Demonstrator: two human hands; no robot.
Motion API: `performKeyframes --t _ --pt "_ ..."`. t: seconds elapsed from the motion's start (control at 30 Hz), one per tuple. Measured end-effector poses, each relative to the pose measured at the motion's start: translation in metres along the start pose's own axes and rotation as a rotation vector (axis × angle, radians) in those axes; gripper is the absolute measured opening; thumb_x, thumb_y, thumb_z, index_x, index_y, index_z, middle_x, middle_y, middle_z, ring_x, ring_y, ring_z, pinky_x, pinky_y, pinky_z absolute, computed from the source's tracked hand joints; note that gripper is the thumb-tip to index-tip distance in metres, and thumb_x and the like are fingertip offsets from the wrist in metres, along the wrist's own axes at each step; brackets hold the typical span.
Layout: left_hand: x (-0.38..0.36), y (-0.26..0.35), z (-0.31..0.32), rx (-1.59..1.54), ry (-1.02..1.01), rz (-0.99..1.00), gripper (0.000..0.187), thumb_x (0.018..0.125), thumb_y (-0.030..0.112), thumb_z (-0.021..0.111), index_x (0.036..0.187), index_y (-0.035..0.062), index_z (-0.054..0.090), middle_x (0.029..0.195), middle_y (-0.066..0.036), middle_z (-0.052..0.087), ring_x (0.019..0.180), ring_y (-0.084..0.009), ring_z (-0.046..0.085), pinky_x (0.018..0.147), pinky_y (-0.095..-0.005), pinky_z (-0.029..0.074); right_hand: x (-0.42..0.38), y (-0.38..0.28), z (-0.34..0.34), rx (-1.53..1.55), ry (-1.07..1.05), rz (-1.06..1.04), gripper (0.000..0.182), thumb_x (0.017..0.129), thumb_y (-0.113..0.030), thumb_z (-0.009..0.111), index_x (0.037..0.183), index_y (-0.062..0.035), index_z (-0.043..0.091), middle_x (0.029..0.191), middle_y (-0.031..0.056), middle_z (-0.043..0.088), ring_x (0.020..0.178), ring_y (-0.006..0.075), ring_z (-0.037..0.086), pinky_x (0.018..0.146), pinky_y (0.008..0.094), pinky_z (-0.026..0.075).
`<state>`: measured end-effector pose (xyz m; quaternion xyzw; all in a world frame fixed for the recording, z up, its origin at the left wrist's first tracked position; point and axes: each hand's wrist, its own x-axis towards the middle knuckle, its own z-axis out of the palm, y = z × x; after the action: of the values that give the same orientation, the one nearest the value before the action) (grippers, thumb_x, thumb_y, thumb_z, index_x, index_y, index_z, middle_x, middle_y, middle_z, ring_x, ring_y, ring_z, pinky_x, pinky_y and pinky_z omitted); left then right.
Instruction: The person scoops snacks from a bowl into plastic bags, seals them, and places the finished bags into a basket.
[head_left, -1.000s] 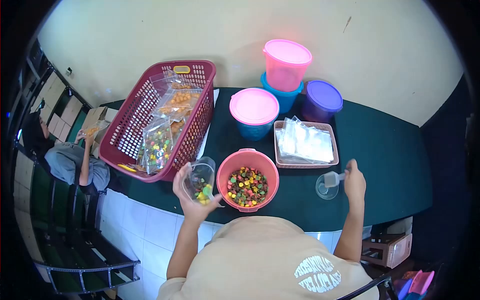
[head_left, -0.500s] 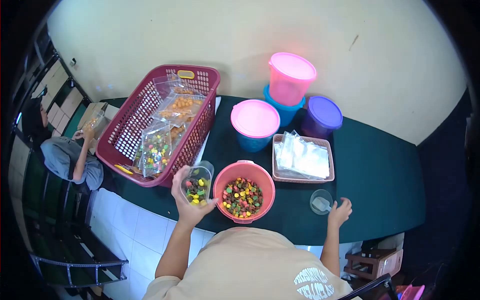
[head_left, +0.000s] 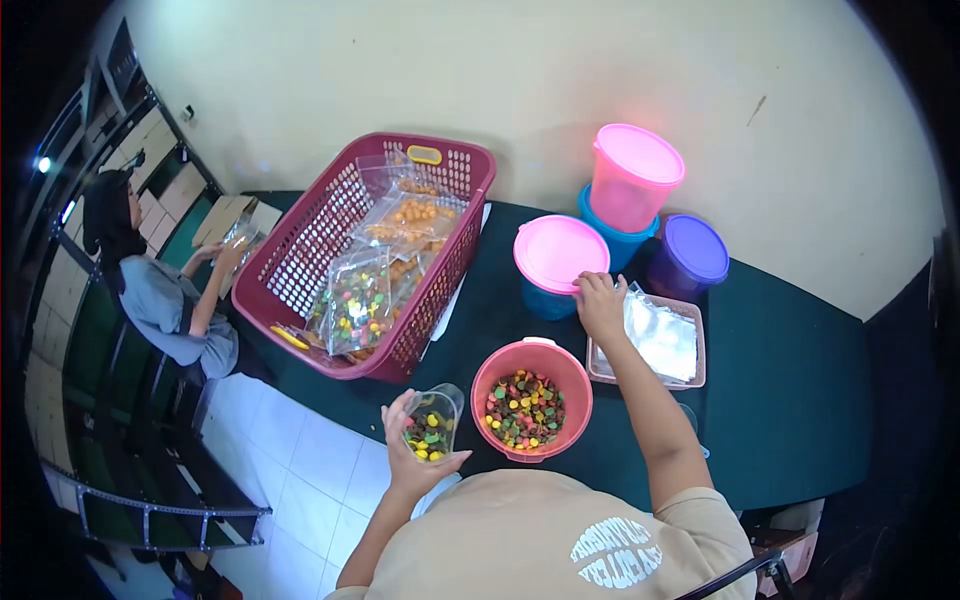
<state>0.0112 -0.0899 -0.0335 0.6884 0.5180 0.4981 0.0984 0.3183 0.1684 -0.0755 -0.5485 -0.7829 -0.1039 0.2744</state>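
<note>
My left hand (head_left: 410, 452) is wrapped round a clear plastic cup (head_left: 433, 422) partly filled with colourful candies, left of the pink tub. The open pink tub (head_left: 532, 400) holds many brown, yellow, green and red candies. My right hand (head_left: 600, 305) has its fingertips at the right edge of the pink lid (head_left: 561, 254) on a blue container; its fingers are bent, and whether they grip the lid is unclear. Below that hand, a small basket (head_left: 697, 340) holds clear plastic bags (head_left: 660, 338). My right forearm covers part of it and most of a small clear dish.
A large maroon basket (head_left: 262, 290) with filled bags stands at the left. A pink container (head_left: 632, 185) sits on a blue one, beside a purple container (head_left: 690, 255). Another person (head_left: 165, 300) holds a bag at the far left. The wall rises behind the table.
My right hand has left the small clear dish and moved up and left to the pink lid. My left hand still holds the cup. The camera view has shifted.
</note>
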Motion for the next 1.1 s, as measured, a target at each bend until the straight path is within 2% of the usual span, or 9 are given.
performKeyframes --t 0.03,0.17,0.37,0.43,0.5,0.53,0.63,0.67,1.1 --pt "-0.006 -0.003 0.000 -0.071 0.038 -0.086 0.113 0.054 0.033 0.091 0.141 0.0187 0.021 0.138 -0.019 0.040 0.126 -0.0370 0.041 0.108 -0.0584 0.017 0.000 0.003 0.003 -0.012 0.011 -0.022 0.023 0.078 -0.017 0.068 0.100 -0.0162 0.062 0.108 -0.0004 0.060 0.109 0.0204 0.052 0.101 0.0569 0.029" --pt "-0.011 -0.006 -0.004 -0.012 0.018 -0.114 0.113 0.053 0.032 0.091 0.141 0.0171 0.021 0.137 -0.020 0.041 0.125 -0.0370 0.041 0.108 -0.0564 0.017 0.000 0.008 0.005 0.013 -0.028 -0.036 0.016 0.081 -0.018 0.065 0.096 -0.0143 0.062 0.099 0.0004 0.061 0.103 0.0214 0.054 0.100 0.0589 0.029" --pt "0.009 -0.015 0.000 -0.011 0.048 -0.013 0.111 0.054 0.031 0.090 0.141 0.0194 0.021 0.138 -0.020 0.040 0.124 -0.0379 0.043 0.108 -0.0581 0.015 -0.058 -0.060 -0.087 0.094 -0.064 -0.139 0.011 0.080 -0.018 0.063 0.091 -0.0144 0.061 0.080 0.0013 0.059 0.086 0.0223 0.058 0.101 0.0619 0.028" --pt "0.013 -0.019 0.002 -0.028 0.066 0.009 0.111 0.055 0.030 0.090 0.141 0.0197 0.021 0.138 -0.021 0.040 0.123 -0.0381 0.044 0.108 -0.0576 0.015 -0.098 -0.097 -0.121 0.117 -0.178 -0.226 0.012 0.079 -0.017 0.063 0.090 -0.0145 0.061 0.080 0.0008 0.059 0.082 0.0210 0.058 0.101 0.0589 0.030" --pt "0.019 -0.021 0.005 -0.030 0.013 0.040 0.113 0.057 0.027 0.090 0.142 0.0121 0.017 0.141 -0.021 0.031 0.129 -0.0354 0.036 0.108 -0.0477 0.031 -0.132 -0.115 -0.124 0.253 -0.261 -0.265 0.014 0.079 -0.018 0.064 0.092 -0.0141 0.060 0.078 0.0013 0.059 0.080 0.0197 0.059 0.098 0.0565 0.033" --pt "0.022 -0.022 0.008 -0.046 0.002 0.033 0.114 0.057 0.027 0.090 0.142 0.0112 0.016 0.141 -0.021 0.031 0.129 -0.0350 0.037 0.108 -0.0470 0.031 -0.142 -0.122 -0.124 0.298 -0.302 -0.279 0.016 0.079 -0.019 0.064 0.093 -0.0128 0.059 0.080 0.0027 0.060 0.080 0.0205 0.060 0.093 0.0503 0.038" --pt "0.031 -0.016 0.015 -0.047 -0.045 0.030 0.114 0.057 0.027 0.090 0.142 0.0100 0.016 0.140 -0.021 0.032 0.128 -0.0349 0.037 0.108 -0.0465 0.032 -0.157 -0.128 -0.108 0.373 -0.460 -0.331 0.017 0.081 -0.021 0.064 0.094 -0.0112 0.059 0.083 0.0041 0.062 0.081 0.0218 0.062 0.085 0.0438 0.041" --pt "0.036 -0.013 0.017 -0.022 -0.037 0.085 0.114 0.057 0.028 0.090 0.142 0.0093 0.017 0.140 -0.021 0.033 0.127 -0.0349 0.038 0.107 -0.0467 0.032 -0.158 -0.131 -0.107 0.407 -0.423 -0.342 0.019 0.082 -0.023 0.064 0.094 -0.0101 0.059 0.084 0.0050 0.063 0.082 0.0225 0.062 0.075 0.0400 0.041" --pt "0.036 0.005 0.014 -0.024 -0.006 0.143 0.114 0.059 0.031 0.089 0.142 0.0102 0.014 0.139 -0.023 0.032 0.128 -0.0356 0.037 0.107 -0.0478 0.031 -0.150 -0.153 -0.092 0.476 -0.481 -0.277 0.021 0.084 -0.026 0.066 0.097 -0.0117 0.059 0.083 0.0059 0.064 0.077 0.0243 0.062 0.070 0.0394 0.038"
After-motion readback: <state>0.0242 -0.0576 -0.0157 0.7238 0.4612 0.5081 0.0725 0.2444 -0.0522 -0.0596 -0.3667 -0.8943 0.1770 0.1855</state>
